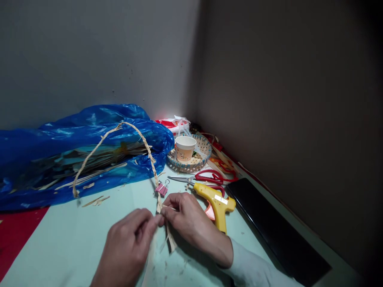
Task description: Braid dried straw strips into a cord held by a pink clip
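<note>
A braid of pale dried plant strips [146, 145] arches up over the blue bag and comes down toward me. A pink binder clip [162, 189] grips it just beyond my fingers. Below the clip, my left hand [128, 243] pinches the strips at the braid's lower end. Close against it, my right hand [191, 219] pinches there too, fingertips nearly touching the left ones. Loose strip ends [171, 241] hang below the fingers onto the pale green surface. My fingers hide the exact place where the strips cross.
A yellow glue gun [220, 203] and red-handled scissors [209, 176] lie just right of my right hand. Behind them, a paper cup [185, 149] stands in a woven basket [205, 153]. A blue plastic bag [86, 119] of strips lies left; a long black box [269, 227] lies right.
</note>
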{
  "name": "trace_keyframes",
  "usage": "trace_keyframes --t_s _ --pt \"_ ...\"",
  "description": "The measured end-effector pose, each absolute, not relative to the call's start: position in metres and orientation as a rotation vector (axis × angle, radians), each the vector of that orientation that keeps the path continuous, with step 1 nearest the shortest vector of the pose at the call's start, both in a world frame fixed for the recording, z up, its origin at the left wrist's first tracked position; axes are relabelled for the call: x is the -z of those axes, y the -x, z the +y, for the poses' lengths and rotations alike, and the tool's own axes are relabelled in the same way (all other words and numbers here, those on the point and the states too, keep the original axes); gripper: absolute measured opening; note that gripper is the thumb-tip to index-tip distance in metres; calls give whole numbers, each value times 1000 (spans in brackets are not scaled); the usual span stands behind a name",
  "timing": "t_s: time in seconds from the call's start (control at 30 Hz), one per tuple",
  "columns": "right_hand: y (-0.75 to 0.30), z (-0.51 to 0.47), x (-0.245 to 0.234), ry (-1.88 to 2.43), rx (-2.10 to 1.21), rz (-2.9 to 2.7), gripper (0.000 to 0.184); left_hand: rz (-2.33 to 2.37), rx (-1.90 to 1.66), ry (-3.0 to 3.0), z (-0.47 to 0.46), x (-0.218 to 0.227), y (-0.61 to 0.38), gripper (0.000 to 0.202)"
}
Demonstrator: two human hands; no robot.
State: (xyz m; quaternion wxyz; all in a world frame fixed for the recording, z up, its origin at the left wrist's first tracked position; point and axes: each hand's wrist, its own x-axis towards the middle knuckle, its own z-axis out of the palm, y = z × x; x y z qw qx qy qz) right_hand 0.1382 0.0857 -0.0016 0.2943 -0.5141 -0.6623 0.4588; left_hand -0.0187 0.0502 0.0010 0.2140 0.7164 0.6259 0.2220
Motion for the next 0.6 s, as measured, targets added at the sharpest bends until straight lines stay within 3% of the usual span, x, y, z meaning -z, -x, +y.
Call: trace_keyframes --t_s 0.07,0.17,0.27,0.47,0.6 --pt "-139 86 1 1354 -1255 -1775 20 1740 -704 -1637 64 -6 19 26" --pt "-141 86 -2 1379 -1281 -1788 22 1517 -720 -1210 84 -4 19 35" --pt "-142 87 -4 1410 -1286 -1796 24 1408 -683 -1077 94 1 22 36" --pt "-142 90 -4 1469 -1237 -1832 20 1554 -637 -1612 92 -1 26 13" --pt "-143 91 -5 1410 -1326 -1767 20 1710 -675 -2113 84 -1 18 18"
